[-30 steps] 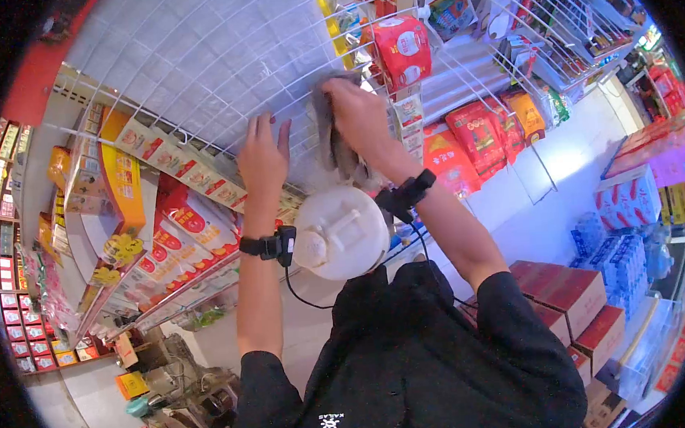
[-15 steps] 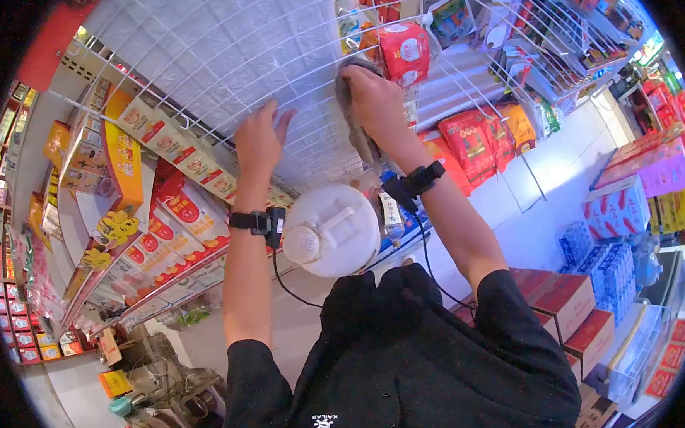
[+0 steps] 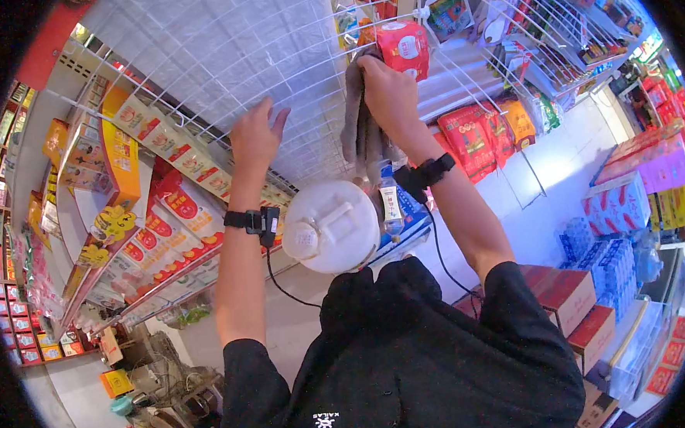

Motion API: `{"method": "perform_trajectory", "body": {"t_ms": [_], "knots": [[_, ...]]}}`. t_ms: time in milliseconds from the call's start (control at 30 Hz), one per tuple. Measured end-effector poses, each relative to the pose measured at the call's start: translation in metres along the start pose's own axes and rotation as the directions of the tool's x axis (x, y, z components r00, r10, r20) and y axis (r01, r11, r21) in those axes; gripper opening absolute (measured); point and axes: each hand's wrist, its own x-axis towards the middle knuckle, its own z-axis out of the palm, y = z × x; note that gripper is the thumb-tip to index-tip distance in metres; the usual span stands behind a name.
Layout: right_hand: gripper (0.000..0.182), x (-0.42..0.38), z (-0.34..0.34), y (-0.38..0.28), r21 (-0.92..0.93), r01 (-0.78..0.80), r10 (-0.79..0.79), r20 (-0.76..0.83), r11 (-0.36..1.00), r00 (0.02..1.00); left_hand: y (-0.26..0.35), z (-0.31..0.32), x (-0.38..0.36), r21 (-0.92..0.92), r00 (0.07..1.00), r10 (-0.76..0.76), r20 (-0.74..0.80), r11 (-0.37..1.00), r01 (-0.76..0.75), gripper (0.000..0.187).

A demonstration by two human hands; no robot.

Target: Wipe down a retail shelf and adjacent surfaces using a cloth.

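Observation:
A white wire grid rack stands upright in front of me, with pale sheeting behind its wires. My left hand is at the grid, thumb held apart from the fingers, and nothing shows in it. My right hand grips a grey-brown cloth that hangs down along the grid's right side. Just right of that hand is a red package with a pale oval label. Below both hands stands a white plastic jug with a round cap and a moulded handle.
Boxed and bagged goods fill a shelf at left. Red packets lie right of my right wrist, and a labelled bottle stands beside the jug. Cardboard cartons and wrapped bottle packs are stacked at lower right.
My right hand and the cloth have shifted slightly to the right, and more of the cloth's hanging length shows. The left hand has moved only a little to the left.

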Motion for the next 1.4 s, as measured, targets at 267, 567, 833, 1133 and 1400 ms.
{"method": "perform_trajectory", "body": {"t_ms": [267, 567, 833, 1133, 1400], "knots": [[0.023, -0.065, 0.004, -0.015, 0.343, -0.213, 0.254, -0.078, 0.915, 0.964, -0.001, 0.007, -0.002, 0.041, 0.997, -0.008, -0.077, 0.999, 0.011, 0.035], [0.023, -0.035, 0.022, 0.008, 0.208, -0.051, 0.08, -0.134, 0.977, 0.988, 0.007, 0.0, -0.001, 0.038, 0.997, -0.074, 0.01, 0.997, 0.073, 0.037], [0.025, -0.03, 0.005, 0.018, -0.06, -0.098, 0.1, 0.04, 0.993, 0.994, -0.006, 0.008, -0.003, 0.019, 0.997, 0.022, -0.077, 1.0, -0.021, 0.041], [0.022, -0.037, 0.04, -0.009, 0.072, -0.091, 0.089, 0.028, 0.993, 0.996, 0.001, 0.009, -0.001, 0.062, 0.999, -0.012, -0.048, 0.998, 0.015, 0.042], [0.014, -0.049, 0.033, -0.022, 0.264, -0.083, 0.118, -0.119, 0.961, 0.986, 0.003, 0.009, -0.002, 0.01, 0.995, -0.001, -0.102, 1.0, 0.002, 0.041]]}}
